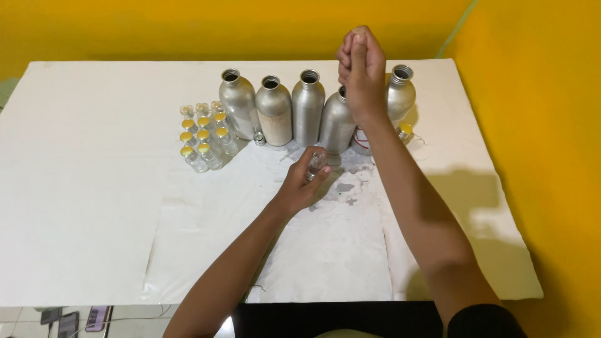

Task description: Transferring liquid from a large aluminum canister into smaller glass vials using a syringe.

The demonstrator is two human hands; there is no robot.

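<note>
Scene was brightly and fairly evenly lit from above and left: the right forearm (413, 206) threw a soft shadow rightward onto the white table cover (81, 188), and the yellow wall (538, 156) darkened towards the lower right corner. Dull highlights, no hard glare, showed on the aluminium bottles (274, 109); the small glass vials (203, 134) were too small to resolve cleanly. Focus was acceptable at centre, with slight softness on the raised right hand (362, 72) and mild wide-angle bowing at the table edges.
</note>
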